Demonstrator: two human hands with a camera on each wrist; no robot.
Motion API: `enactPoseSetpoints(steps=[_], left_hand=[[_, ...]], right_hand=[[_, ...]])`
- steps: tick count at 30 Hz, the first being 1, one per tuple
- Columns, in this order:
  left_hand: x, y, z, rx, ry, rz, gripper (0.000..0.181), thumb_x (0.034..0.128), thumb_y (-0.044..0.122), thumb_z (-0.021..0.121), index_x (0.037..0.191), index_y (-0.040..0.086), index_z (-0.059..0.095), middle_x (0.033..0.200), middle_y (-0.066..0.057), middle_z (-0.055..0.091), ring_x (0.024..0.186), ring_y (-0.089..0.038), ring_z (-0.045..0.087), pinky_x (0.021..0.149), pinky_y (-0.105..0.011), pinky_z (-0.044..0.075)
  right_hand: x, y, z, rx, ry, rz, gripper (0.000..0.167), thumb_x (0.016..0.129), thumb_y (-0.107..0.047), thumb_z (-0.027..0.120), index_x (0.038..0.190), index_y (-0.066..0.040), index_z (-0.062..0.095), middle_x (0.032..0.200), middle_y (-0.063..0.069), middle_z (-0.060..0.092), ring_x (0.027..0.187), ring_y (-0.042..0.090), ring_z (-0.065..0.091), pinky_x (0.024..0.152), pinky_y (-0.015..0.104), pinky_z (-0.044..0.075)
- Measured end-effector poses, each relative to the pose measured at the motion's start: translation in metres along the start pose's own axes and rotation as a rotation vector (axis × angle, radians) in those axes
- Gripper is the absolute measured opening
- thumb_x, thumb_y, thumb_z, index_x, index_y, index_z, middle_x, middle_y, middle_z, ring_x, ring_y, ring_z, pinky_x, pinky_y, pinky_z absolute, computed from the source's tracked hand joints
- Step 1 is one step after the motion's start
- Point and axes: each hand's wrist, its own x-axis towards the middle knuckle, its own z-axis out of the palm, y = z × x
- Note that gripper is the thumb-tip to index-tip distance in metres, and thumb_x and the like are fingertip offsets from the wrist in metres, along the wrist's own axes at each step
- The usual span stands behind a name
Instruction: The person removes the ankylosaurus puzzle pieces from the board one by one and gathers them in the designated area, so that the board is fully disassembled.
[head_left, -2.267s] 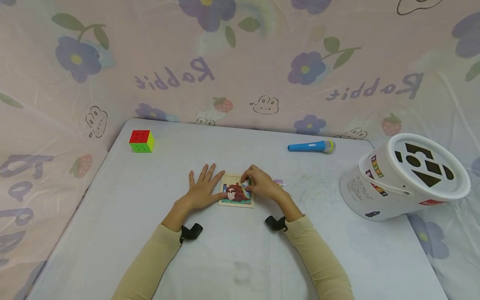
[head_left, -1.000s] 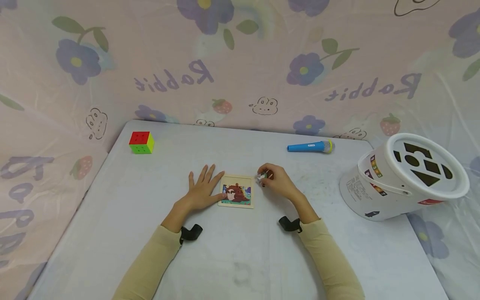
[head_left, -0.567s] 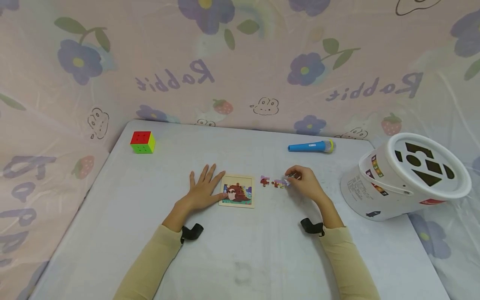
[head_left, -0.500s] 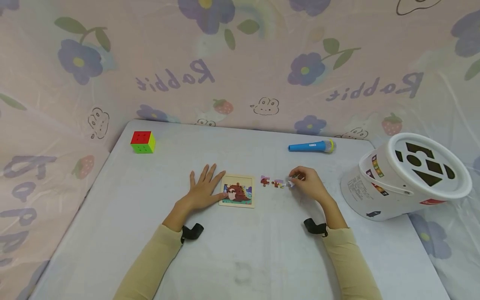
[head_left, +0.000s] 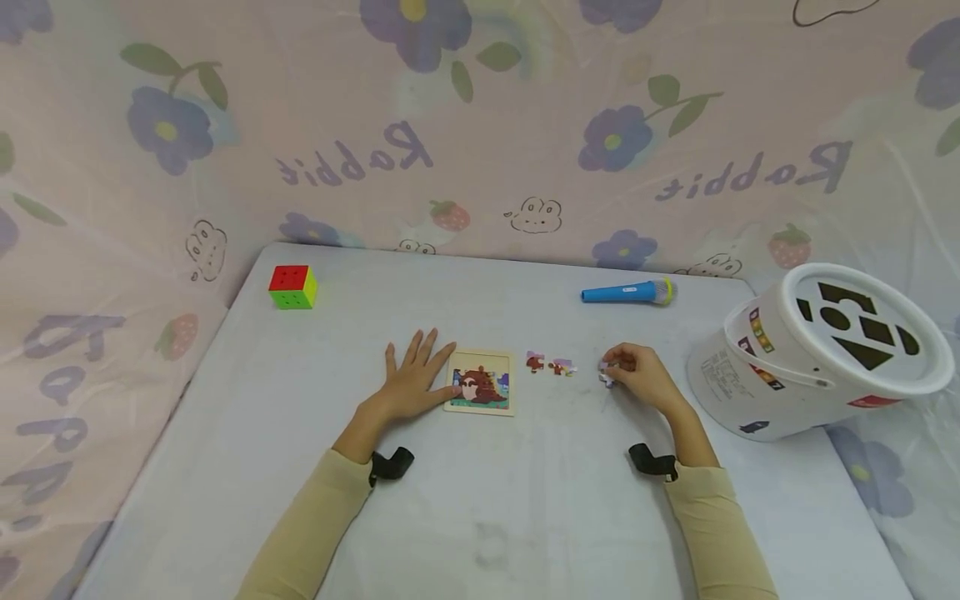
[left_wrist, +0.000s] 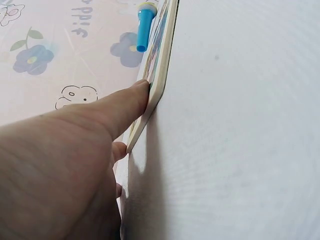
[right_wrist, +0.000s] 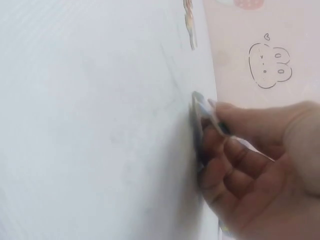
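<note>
While beige sleeves (head_left: 311, 529) were stretched in from the near side, a black device was worn at each wrist, the left one (head_left: 392, 464) and the right one (head_left: 652, 461) both being turned inward. The left hand (head_left: 411, 383) was laid on the white table (head_left: 487, 483) with its fingers spread apart, and the left edge of a wooden puzzle board (head_left: 483, 360) was touched by its thumb. The puzzle board was set flat between the two hands; its near part was filled with a brown and green picture, and pale wood was left showing along its far part. Just to the right, a loose piece (head_left: 535, 362) and a small cluster of pieces (head_left: 562, 367) were laid out. Farther right, a puzzle piece (head_left: 606, 375) was pinched between the thumb and fingers of the right hand (head_left: 637, 375), close to the table; whether contact was made could not be told. At the right, a white bucket (head_left: 772, 400) was topped by a lid (head_left: 855, 323) with shaped holes. Near the far edge, a red and green cube (head_left: 291, 287) was placed at the left and a blue microphone (head_left: 622, 292) at the right. Beyond, a flowered curtain (head_left: 495, 150) was hung.
</note>
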Motion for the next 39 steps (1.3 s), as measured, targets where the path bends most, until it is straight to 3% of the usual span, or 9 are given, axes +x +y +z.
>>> enactPoseSetpoints(steps=[5,10,21,39], left_hand=[[-0.0009,0.0015,-0.0016,0.001,-0.007,-0.002,0.08,0.0976,0.052,0.056,0.16,0.015,0.024,0.166,-0.019,0.001,0.151,-0.04,-0.007,0.107,-0.073,-0.012],[-0.0002,0.001,-0.0021,0.016,-0.009,0.003,0.078,0.0986,0.052,0.054,0.16,0.015,0.023,0.166,-0.019,0.001,0.151,-0.039,-0.008,0.108,-0.073,-0.011],[0.0,0.0028,-0.0034,0.014,-0.018,-0.009,0.08,0.0979,0.054,0.054,0.16,0.016,0.023,0.166,-0.018,0.0,0.151,-0.038,-0.008,0.108,-0.072,-0.012],[0.0035,-0.0006,0.0027,0.033,-0.025,-0.022,0.081,0.0976,0.057,0.052,0.161,0.019,0.019,0.166,-0.015,-0.003,0.151,-0.036,-0.011,0.108,-0.07,-0.014]], right_hand=[[-0.001,-0.0009,0.0013,-0.025,-0.001,0.002,0.017,0.092,0.001,0.067,0.107,0.008,0.065,0.101,0.019,0.068,0.082,0.021,0.062,0.068,0.023,0.05],[-0.0015,-0.0024,0.0017,-0.058,0.011,0.012,0.016,0.091,-0.001,0.068,0.104,0.007,0.066,0.095,0.017,0.067,0.077,0.018,0.059,0.066,0.025,0.048],[-0.0022,-0.0044,0.0025,-0.037,-0.003,0.027,0.019,0.089,0.0,0.069,0.105,0.008,0.065,0.091,0.014,0.064,0.07,0.016,0.056,0.06,0.024,0.047],[0.003,-0.0093,0.0061,-0.02,-0.021,0.011,0.018,0.09,0.001,0.07,0.106,0.008,0.065,0.094,0.017,0.066,0.069,0.015,0.059,0.06,0.024,0.049]])
